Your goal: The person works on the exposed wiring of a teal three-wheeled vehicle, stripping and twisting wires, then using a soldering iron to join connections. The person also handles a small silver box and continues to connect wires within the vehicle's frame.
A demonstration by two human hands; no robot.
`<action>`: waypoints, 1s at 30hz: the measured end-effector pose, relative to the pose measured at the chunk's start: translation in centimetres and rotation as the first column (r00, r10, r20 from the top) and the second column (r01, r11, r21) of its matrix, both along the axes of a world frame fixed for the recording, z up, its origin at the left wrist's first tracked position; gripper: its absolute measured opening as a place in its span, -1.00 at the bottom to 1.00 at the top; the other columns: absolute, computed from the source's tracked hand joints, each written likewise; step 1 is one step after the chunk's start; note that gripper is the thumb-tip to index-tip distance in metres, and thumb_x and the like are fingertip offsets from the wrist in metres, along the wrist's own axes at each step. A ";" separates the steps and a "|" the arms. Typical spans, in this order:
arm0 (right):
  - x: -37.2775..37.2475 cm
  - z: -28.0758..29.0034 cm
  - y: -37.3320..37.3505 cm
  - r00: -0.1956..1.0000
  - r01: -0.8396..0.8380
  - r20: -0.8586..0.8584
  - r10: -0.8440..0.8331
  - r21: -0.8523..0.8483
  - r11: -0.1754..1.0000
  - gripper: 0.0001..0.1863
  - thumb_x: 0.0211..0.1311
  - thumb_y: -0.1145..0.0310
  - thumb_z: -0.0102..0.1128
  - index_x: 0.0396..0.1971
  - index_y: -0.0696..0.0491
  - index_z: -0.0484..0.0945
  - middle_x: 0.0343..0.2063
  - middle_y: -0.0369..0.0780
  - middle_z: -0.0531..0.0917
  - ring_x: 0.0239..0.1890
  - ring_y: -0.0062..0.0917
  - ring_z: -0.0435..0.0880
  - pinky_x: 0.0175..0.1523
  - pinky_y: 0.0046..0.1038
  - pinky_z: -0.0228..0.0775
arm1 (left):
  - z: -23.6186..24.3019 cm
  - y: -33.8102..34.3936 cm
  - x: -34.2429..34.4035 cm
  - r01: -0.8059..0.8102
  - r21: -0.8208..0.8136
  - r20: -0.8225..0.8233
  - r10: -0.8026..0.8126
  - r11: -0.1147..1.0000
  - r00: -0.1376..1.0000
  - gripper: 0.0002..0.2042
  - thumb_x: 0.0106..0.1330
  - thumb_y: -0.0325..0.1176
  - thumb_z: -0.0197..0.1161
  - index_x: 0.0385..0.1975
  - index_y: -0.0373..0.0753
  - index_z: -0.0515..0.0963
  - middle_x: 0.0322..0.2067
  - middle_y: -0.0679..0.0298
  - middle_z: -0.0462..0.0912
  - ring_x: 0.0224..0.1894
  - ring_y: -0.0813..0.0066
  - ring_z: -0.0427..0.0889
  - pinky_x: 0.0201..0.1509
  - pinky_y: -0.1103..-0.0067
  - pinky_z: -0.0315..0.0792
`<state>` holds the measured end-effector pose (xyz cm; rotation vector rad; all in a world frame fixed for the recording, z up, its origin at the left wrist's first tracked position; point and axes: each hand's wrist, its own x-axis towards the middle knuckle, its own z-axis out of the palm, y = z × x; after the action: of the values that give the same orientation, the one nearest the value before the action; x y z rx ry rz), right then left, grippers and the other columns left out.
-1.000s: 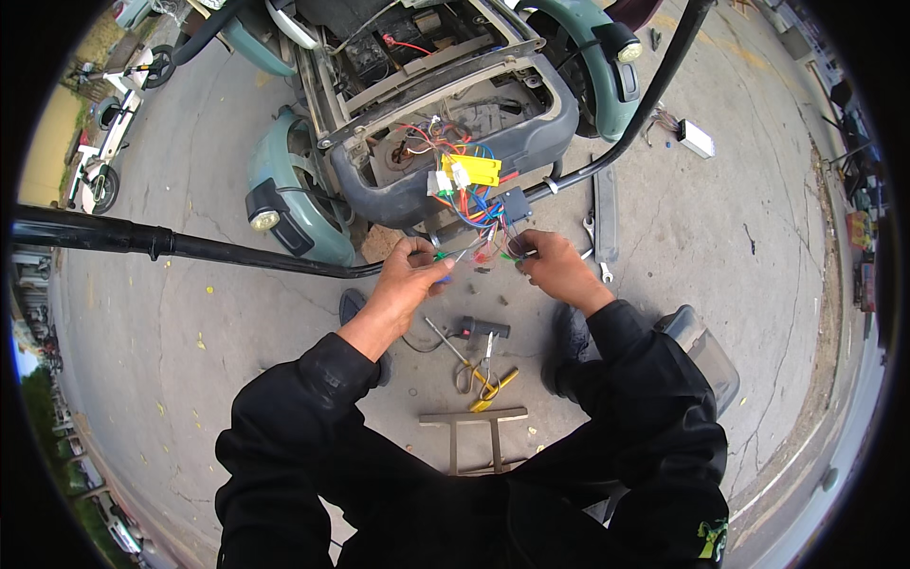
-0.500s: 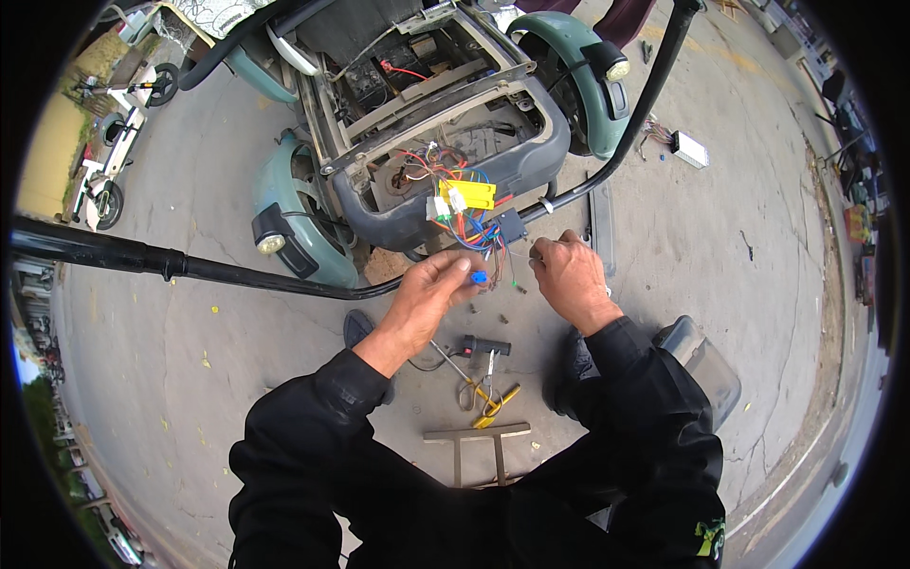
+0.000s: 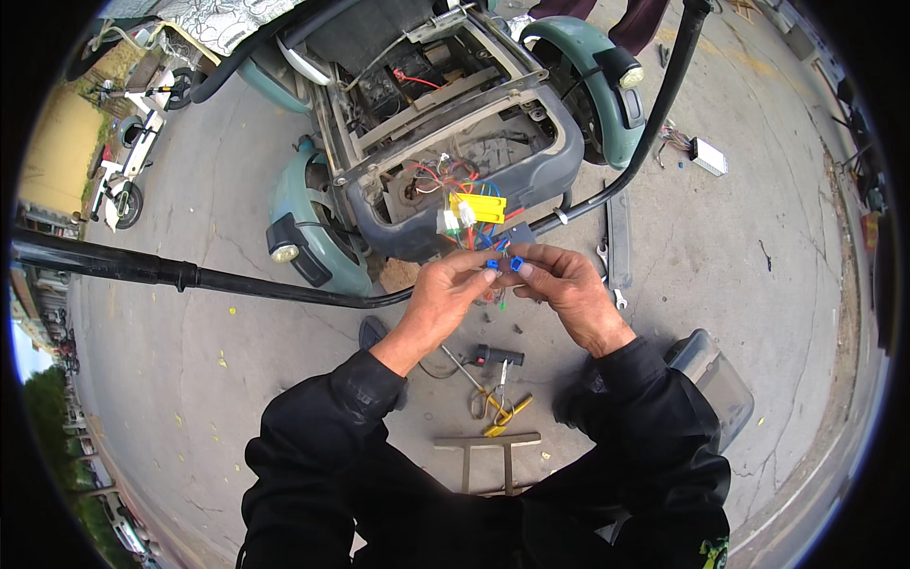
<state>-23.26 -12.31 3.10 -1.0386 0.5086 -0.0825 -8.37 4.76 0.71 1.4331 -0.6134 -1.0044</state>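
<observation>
Between thumb and fingers, my left hand (image 3: pixel 443 298) pinches a small blue wire connector (image 3: pixel 492 265). A second blue connector (image 3: pixel 517 265) is pinched in my right hand (image 3: pixel 575 290), close beside the first with a small gap between them. Just beyond my fingers hangs a bundle of coloured wires (image 3: pixel 464 194) with white plugs (image 3: pixel 456 216) and a yellow plastic piece (image 3: pixel 486 208). A dark grey box (image 3: pixel 518 232) sits among the wires, partly behind my hands. The bundle comes from the open rear of a green vehicle (image 3: pixel 417 223).
On the ground between my feet lie a black handle grip (image 3: pixel 500 356), scissors (image 3: pixel 500 398) and a yellow-handled tool (image 3: pixel 507 417). Wrenches (image 3: pixel 619 299) and a long grey panel (image 3: pixel 618 242) lie right. Black bars (image 3: pixel 303 292) flank the vehicle. A silver box with wires (image 3: pixel 708 157) lies farther right.
My right hand has moved left and toward my left hand, and a blue connector now shows in its fingers. My left hand still holds its connector. The view has shifted slightly.
</observation>
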 end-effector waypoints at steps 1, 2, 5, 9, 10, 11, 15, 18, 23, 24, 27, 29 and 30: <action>0.1 -0.2 0.1 0.999 -0.007 0.034 0.009 -0.068 0.998 -0.62 0.58 0.43 0.24 0.26 0.30 0.59 0.01 -0.10 0.79 0.05 -0.47 0.80 0.15 -0.45 0.65 | 0.2 -0.1 0.1 -0.012 0.003 0.035 0.012 1.000 0.999 -0.69 0.61 -0.42 0.26 0.26 -0.35 0.62 0.08 0.19 0.76 0.03 0.41 0.81 0.01 0.50 0.72; 0.2 -0.5 0.1 1.000 0.012 0.009 -0.011 -0.094 0.995 -0.62 0.57 0.40 0.27 0.23 0.29 0.61 -0.04 -0.13 0.80 0.00 -0.50 0.80 0.11 -0.46 0.65 | 0.3 -0.2 0.0 -0.035 0.052 0.051 0.032 0.998 0.998 -0.70 0.61 -0.42 0.27 0.25 -0.36 0.63 0.06 0.19 0.76 0.00 0.41 0.82 -0.04 0.51 0.74; 0.7 -1.3 0.2 0.999 0.045 0.019 -0.043 -0.162 0.986 -0.65 0.56 0.34 0.34 0.15 0.26 0.65 -0.15 -0.20 0.81 -0.14 -0.59 0.77 0.02 -0.50 0.62 | 0.8 0.0 0.0 -0.096 -0.013 -0.050 0.095 0.995 0.994 -0.74 0.60 -0.41 0.29 0.17 -0.33 0.70 -0.05 0.27 0.79 -0.13 0.61 0.75 -0.14 0.62 0.69; 1.0 -1.9 0.1 0.998 0.047 -0.033 -0.063 -0.358 0.933 -0.71 0.53 0.34 0.37 0.04 0.25 0.67 -0.25 -0.26 0.79 -0.23 -0.67 0.69 -0.06 -0.54 0.56 | 0.7 0.2 0.5 -0.046 0.090 0.031 0.044 0.995 0.999 -0.66 0.63 -0.36 0.26 0.27 -0.39 0.61 -0.01 0.20 0.79 -0.08 0.45 0.83 -0.04 0.51 0.75; 1.0 -2.1 0.2 0.996 0.048 -0.042 -0.073 -0.435 0.899 -0.72 0.53 0.34 0.39 0.01 0.25 0.68 -0.27 -0.27 0.78 -0.24 -0.69 0.67 -0.07 -0.55 0.54 | 0.6 0.2 0.5 -0.069 0.062 0.016 0.068 0.996 0.998 -0.64 0.64 -0.35 0.25 0.30 -0.39 0.60 0.00 0.20 0.79 -0.07 0.45 0.82 -0.01 0.50 0.75; 1.1 -2.3 0.2 0.997 0.053 -0.025 -0.076 -0.497 0.866 -0.73 0.51 0.35 0.40 -0.01 0.24 0.68 -0.27 -0.27 0.78 -0.23 -0.69 0.67 -0.07 -0.55 0.54 | 0.5 0.1 0.5 -0.093 0.028 -0.012 0.093 0.995 0.996 -0.63 0.64 -0.34 0.25 0.32 -0.39 0.58 0.01 0.19 0.79 -0.06 0.44 0.82 0.02 0.49 0.75; 1.6 -2.9 0.3 0.994 0.110 0.027 -0.110 -0.438 0.892 -0.78 0.45 0.38 0.45 -0.08 0.21 0.68 -0.26 -0.26 0.79 -0.23 -0.69 0.68 -0.07 -0.55 0.54 | 0.3 0.2 0.6 -0.138 -0.027 -0.130 0.134 0.990 0.983 -0.58 0.65 -0.31 0.24 0.39 -0.40 0.53 0.05 0.15 0.78 -0.02 0.43 0.81 0.13 0.45 0.73; 1.7 -3.1 0.5 0.997 0.082 0.024 -0.078 -0.333 0.939 -0.79 0.41 0.41 0.47 -0.10 0.19 0.68 -0.27 -0.27 0.80 -0.23 -0.66 0.69 -0.07 -0.50 0.55 | 0.4 0.4 0.6 -0.082 -0.011 -0.147 0.079 0.997 0.986 -0.67 0.64 -0.40 0.23 0.29 -0.38 0.62 0.02 0.20 0.79 0.05 0.50 0.78 0.15 0.56 0.65; 1.8 -2.9 0.9 0.989 0.132 0.016 -0.150 -0.567 0.813 -0.76 0.26 0.49 0.51 -0.10 0.13 0.71 -0.28 -0.22 0.80 -0.25 -0.54 0.72 -0.07 -0.41 0.58 | 0.2 0.2 0.8 -0.126 -0.032 -0.065 0.124 0.991 0.990 -0.72 0.58 -0.45 0.30 0.21 -0.37 0.64 -0.03 0.21 0.79 -0.02 0.50 0.80 0.11 0.52 0.71; 1.8 -2.7 0.9 0.991 0.090 -0.015 -0.136 -0.678 0.729 -0.75 0.23 0.50 0.52 -0.10 0.12 0.71 -0.28 -0.21 0.80 -0.25 -0.49 0.73 -0.07 -0.40 0.59 | 0.1 0.2 0.9 -0.134 0.007 -0.047 0.134 0.991 0.990 -0.72 0.57 -0.46 0.32 0.19 -0.37 0.63 -0.04 0.21 0.79 -0.03 0.48 0.81 0.12 0.49 0.73; 1.8 -2.4 1.3 0.992 0.098 0.049 -0.118 -0.885 0.456 -0.75 0.18 0.54 0.51 -0.13 0.14 0.73 -0.24 -0.16 0.79 -0.24 -0.40 0.76 -0.10 -0.38 0.60 | -0.1 0.3 0.9 -0.118 0.040 0.053 0.116 0.992 0.992 -0.74 0.56 -0.49 0.31 0.17 -0.38 0.63 -0.05 0.20 0.80 -0.06 0.48 0.82 0.08 0.51 0.74; 1.8 -2.4 1.7 0.989 0.133 0.102 -0.106 -0.928 0.348 -0.75 0.17 0.55 0.50 -0.13 0.14 0.74 -0.21 -0.14 0.79 -0.23 -0.32 0.77 -0.10 -0.35 0.61 | -0.1 0.2 0.8 -0.123 0.046 0.066 0.120 0.991 0.991 -0.76 0.55 -0.50 0.31 0.14 -0.39 0.63 -0.10 0.23 0.80 -0.11 0.56 0.79 -0.01 0.57 0.69; 1.8 -2.4 1.8 0.988 0.138 0.107 -0.108 -0.933 0.332 -0.75 0.16 0.55 0.50 -0.13 0.12 0.75 -0.20 -0.13 0.78 -0.21 -0.26 0.77 -0.09 -0.31 0.62 | -0.2 0.1 0.7 -0.121 0.042 0.063 0.118 0.992 0.991 -0.77 0.55 -0.51 0.31 0.13 -0.39 0.63 -0.13 0.25 0.80 -0.13 0.60 0.77 -0.06 0.60 0.67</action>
<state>-21.46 -10.48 0.74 -2.1767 0.5047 -0.6034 -7.67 4.85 0.52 1.5269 -0.5440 -0.8885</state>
